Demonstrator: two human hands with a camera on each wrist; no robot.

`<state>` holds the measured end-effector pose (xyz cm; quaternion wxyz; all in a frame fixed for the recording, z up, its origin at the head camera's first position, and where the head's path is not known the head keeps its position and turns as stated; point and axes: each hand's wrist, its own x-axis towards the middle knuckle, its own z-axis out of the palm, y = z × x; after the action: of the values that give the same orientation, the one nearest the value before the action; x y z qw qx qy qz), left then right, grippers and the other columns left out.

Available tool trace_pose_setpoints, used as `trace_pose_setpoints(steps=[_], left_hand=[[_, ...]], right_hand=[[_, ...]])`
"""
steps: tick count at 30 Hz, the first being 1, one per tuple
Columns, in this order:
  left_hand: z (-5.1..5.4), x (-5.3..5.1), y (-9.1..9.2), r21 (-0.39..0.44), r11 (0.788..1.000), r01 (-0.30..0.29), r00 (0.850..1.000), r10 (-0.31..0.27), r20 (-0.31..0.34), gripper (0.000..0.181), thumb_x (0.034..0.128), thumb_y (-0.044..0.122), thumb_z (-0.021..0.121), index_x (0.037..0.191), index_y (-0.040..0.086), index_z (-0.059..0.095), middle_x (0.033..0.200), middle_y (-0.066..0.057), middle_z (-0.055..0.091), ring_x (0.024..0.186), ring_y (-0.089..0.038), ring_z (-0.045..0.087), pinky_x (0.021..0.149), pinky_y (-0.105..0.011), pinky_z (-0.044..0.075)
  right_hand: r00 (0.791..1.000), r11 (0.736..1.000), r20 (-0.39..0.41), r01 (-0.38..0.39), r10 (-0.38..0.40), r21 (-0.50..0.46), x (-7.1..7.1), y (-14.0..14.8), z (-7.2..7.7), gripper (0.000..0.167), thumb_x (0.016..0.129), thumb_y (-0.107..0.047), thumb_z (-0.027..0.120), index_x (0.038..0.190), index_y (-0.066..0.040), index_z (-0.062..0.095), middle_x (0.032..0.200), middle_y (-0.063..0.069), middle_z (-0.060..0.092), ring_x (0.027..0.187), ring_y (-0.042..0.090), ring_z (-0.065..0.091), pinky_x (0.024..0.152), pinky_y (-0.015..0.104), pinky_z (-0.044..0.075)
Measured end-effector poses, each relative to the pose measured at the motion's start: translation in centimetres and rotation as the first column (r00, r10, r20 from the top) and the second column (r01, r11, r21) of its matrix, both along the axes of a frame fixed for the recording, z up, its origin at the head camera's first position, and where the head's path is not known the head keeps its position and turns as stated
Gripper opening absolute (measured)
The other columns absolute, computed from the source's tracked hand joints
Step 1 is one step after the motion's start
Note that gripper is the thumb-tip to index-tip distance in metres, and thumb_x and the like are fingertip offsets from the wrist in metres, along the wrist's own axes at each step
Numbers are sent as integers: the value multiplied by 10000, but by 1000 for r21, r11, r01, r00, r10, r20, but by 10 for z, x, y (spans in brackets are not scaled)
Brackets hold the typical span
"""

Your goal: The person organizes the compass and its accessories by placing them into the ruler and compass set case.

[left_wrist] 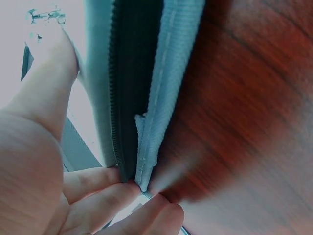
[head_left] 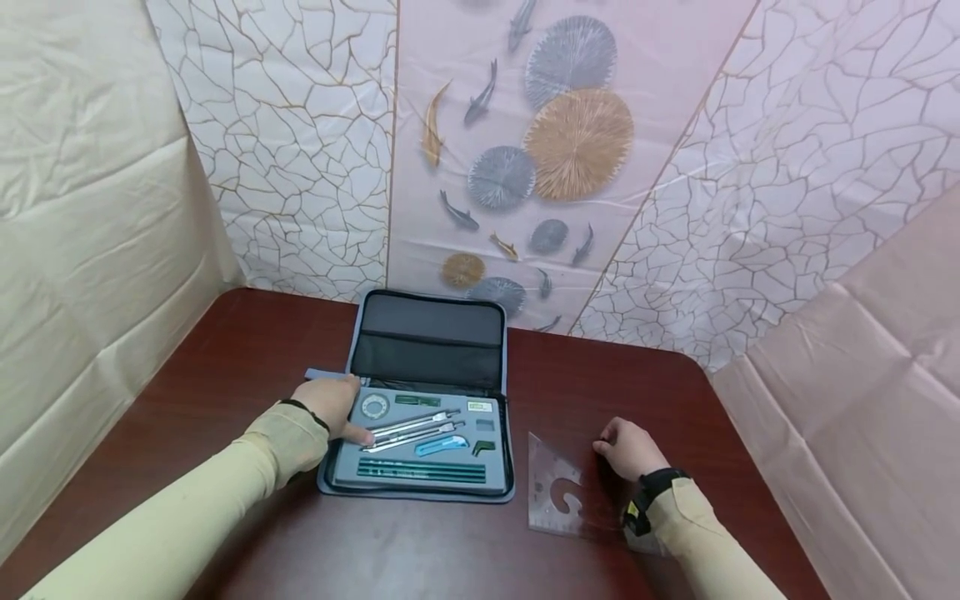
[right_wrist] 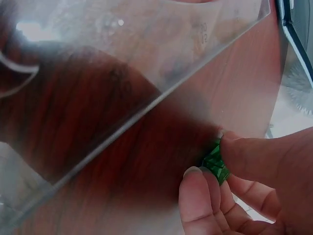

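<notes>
An unzipped drawing-instrument case (head_left: 429,333) lies with its lid back. My left hand (head_left: 330,404) rests on its left edge. The thumb lies over the grey tray (head_left: 347,454) by the metal compasses (head_left: 412,429), and the other fingers touch the zipped rim (left_wrist: 156,112) near the hinge. My right hand (head_left: 632,450), low over the table, pinches a small shiny green piece (right_wrist: 215,164) between thumb and fingers. Its kind is mostly hidden by the fingertips. Beside and partly under my right wrist is a clear plastic set square (head_left: 546,475) with a curved cut-out.
The tray also holds green pencils (head_left: 420,471), a blue cutter knife (head_left: 441,446), a round disc (head_left: 375,406), a white eraser (head_left: 480,407) and a small green angled piece (head_left: 483,447). A bare recess (head_left: 485,425) lies above that piece. Patterned cloth (head_left: 300,150) hangs behind the table.
</notes>
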<state>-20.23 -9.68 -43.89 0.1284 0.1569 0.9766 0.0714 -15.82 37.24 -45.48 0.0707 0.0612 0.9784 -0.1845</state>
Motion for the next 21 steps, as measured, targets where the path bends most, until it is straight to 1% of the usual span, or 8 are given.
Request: trace_pose_setpoints(steps=[4,7,10,11,13,17,20,21], left_hand=[[-4,1,-3,-8,1000,-5,1000,5,-1,1017,702,604,777,1385,-76,451,1342,-261,520,1145,-378,569,914,-505,474],[-4,1,-2,-8,1000,5,1000,-5,-7,1024,711,613,764,1398,-73,437,1373,-257,494,1162,-377,560,920,-497,473],[-2,2,-1,-13,1000,9,1000,-9,-9,1030,720,619,753,1414,-66,419,1364,-253,505,1145,-368,575,906,-487,484],[0,2,0,-15,1000,6,1000,-6,-8,1030,722,619,752,1417,-64,416,1352,-252,516,1132,-364,583,897,-485,489],[2,3,0,-18,1000,0,1000,0,-8,1029,723,616,752,1419,-61,413,1312,-254,548,1098,-358,603,878,-483,500],[1,3,-3,-23,1000,-4,1000,4,-16,1028,722,621,750,1416,-59,417,1255,-253,587,1062,-352,621,860,-482,508],[-1,2,-4,-21,1000,-9,1000,9,-14,1035,718,623,752,1419,-59,414,1248,-252,592,1071,-352,617,869,-483,503],[-1,2,-4,-19,1000,-11,1000,10,-13,1035,719,621,753,1419,-60,413,1249,-253,592,1073,-352,616,871,-484,502]], right_hand=[[1000,1000,2,-19,19,4,-2,-2,1,191,906,-182,692,875,-46,562,723,57,531,641,206,498,586,346,414],[1000,1000,-7,-5,4,-7,-3,-3,8,180,927,-190,667,914,-33,580,752,62,559,653,208,513,576,348,421],[999,999,-44,-12,10,-37,-5,-9,17,167,953,-189,631,986,-30,593,840,73,601,705,210,542,594,354,441],[997,998,-64,-35,33,-44,-6,-13,19,155,959,-180,621,1007,-34,598,876,75,614,735,209,557,611,360,452],[987,992,-117,-115,108,-52,-9,-26,22,127,965,-157,606,1037,-52,610,933,68,625,782,199,569,650,372,464],[952,966,-194,-251,235,-62,-9,-71,22,115,964,-109,598,1073,-99,633,995,36,622,875,174,584,736,388,489],[934,942,-194,-323,301,-94,-5,-106,21,144,954,-99,617,1097,-108,632,999,7,610,892,139,584,767,360,507],[924,929,-189,-355,332,-104,-4,-115,22,153,949,-91,623,1102,-105,630,993,-1,606,883,126,582,770,345,511]])
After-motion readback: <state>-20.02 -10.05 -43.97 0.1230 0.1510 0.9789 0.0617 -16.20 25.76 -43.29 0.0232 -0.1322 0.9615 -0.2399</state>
